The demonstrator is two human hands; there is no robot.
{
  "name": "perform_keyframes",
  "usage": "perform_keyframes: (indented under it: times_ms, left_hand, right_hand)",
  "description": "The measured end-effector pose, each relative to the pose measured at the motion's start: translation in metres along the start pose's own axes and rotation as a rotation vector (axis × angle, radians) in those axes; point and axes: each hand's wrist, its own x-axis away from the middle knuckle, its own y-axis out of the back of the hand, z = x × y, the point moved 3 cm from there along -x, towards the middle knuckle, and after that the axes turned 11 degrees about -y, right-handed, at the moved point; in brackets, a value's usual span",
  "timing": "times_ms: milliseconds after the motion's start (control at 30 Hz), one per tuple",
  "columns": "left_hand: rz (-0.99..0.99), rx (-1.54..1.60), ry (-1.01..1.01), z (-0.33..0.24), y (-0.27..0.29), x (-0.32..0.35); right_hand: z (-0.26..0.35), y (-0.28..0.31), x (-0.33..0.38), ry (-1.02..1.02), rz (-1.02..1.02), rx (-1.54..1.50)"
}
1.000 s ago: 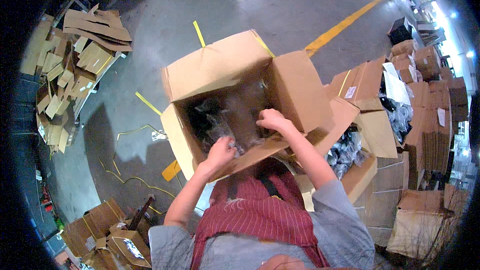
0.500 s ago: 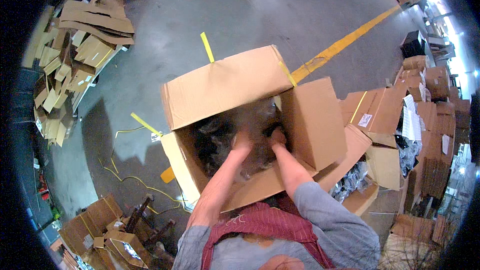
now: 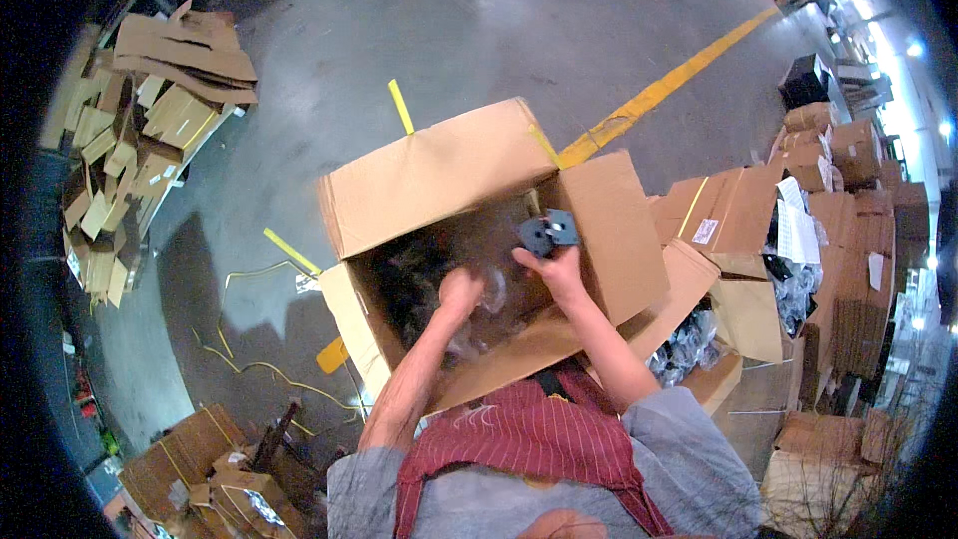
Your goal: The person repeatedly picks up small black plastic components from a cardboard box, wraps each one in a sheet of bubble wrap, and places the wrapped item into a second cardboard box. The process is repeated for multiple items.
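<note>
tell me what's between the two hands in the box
In the head view, crumpled clear plastic wrap lies between the left hand and right hand, inside the box.

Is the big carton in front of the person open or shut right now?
Open: the cardboard box's flaps are folded outward, and both the left hand and right hand reach inside.

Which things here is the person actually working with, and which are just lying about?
In use:
- open cardboard box
- small dark part held in right hand
- left hand down inside the box

Lying about:
- flattened cardboard pile
- stacked boxes
- yellow straps on floor
</note>
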Motion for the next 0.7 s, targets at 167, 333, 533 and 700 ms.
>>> perform_keyframes:
  times_ms: [167,333,533,700]
  left_hand:
    - [0.067,0.416,0.021,-0.040,0.021,0.024]
    - [0.102,0.714,0.056,-0.050,0.025,0.041]
    - [0.095,0.896,0.000,-0.070,0.030,0.064]
    - [0.051,0.859,-0.070,-0.092,0.039,0.079]
  right_hand:
    - [0.004,0.005,0.036,0.198,0.011,-0.042]
    - [-0.005,-0.003,0.053,0.185,0.105,-0.096]
    - [-0.007,-0.002,0.071,0.252,0.176,-0.151]
    - [0.004,0.003,0.094,0.318,-0.095,-0.073]
